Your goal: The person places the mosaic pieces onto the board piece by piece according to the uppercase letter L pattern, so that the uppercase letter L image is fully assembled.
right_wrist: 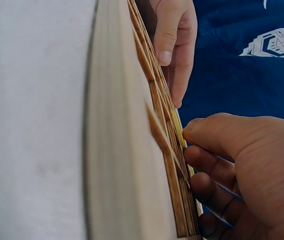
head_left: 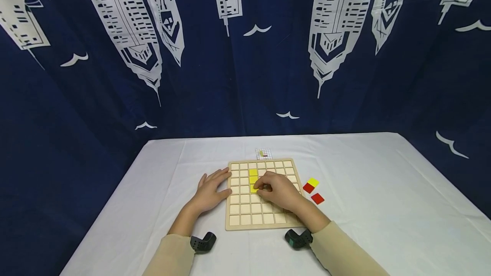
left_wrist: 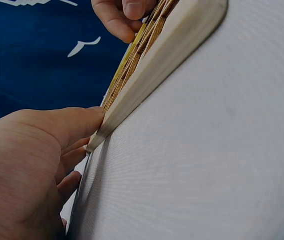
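Observation:
A wooden grid board point(head_left: 235, 227) lies on the white table. Three yellow square tiles point(head_left: 253, 172) run down one column of its cells, left of the middle. My right hand point(head_left: 279, 191) is over the board, with bent fingers and thumb pinching the lowest yellow tile point(head_left: 252, 188), which they partly cover. In the right wrist view, the thumb point(right_wrist: 207, 131) meets a yellow strip at the board's surface. My left hand point(head_left: 212, 191) rests against the board's left edge with fingers extended, and its thumb point(left_wrist: 84, 120) touches the rim in the left wrist view.
Right of the board lie a loose yellow tile point(head_left: 313, 182) and two red tiles point(head_left: 317, 198), one red touching the yellow. A small printed grid card point(head_left: 264, 153) lies behind the board. Dark blue patterned cloth point(head_left: 238, 110) hangs behind the table point(head_left: 364, 208).

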A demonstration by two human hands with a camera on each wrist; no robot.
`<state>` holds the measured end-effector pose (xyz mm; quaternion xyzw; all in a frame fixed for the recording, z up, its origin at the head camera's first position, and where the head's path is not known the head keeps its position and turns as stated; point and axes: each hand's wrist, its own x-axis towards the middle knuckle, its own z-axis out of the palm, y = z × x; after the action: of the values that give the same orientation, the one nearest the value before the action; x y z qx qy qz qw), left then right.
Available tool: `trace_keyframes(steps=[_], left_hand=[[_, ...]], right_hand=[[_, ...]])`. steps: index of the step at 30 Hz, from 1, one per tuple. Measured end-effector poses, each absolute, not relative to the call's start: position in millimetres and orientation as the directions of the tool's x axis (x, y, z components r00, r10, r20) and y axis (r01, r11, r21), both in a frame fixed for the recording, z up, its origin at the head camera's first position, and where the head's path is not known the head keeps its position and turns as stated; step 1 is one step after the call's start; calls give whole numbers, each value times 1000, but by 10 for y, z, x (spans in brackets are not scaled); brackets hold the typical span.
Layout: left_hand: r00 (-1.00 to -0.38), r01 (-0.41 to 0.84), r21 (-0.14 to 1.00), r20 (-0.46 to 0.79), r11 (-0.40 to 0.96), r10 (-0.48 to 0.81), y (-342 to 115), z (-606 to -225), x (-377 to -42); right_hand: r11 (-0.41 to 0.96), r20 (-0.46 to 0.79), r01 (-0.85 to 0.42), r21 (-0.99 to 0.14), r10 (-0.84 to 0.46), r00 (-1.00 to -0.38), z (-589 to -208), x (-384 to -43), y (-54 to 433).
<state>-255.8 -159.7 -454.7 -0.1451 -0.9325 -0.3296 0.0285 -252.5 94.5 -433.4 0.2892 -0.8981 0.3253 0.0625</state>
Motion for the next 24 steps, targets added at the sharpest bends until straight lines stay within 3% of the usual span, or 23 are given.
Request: trace_keyframes(steps=[24], left_hand=[[-954, 294, 618, 144, 729, 262, -1612, -4560, -2569]], right_hand=[[583, 275, -489, -648, -420, -865, -4089, -2630, 1331]])
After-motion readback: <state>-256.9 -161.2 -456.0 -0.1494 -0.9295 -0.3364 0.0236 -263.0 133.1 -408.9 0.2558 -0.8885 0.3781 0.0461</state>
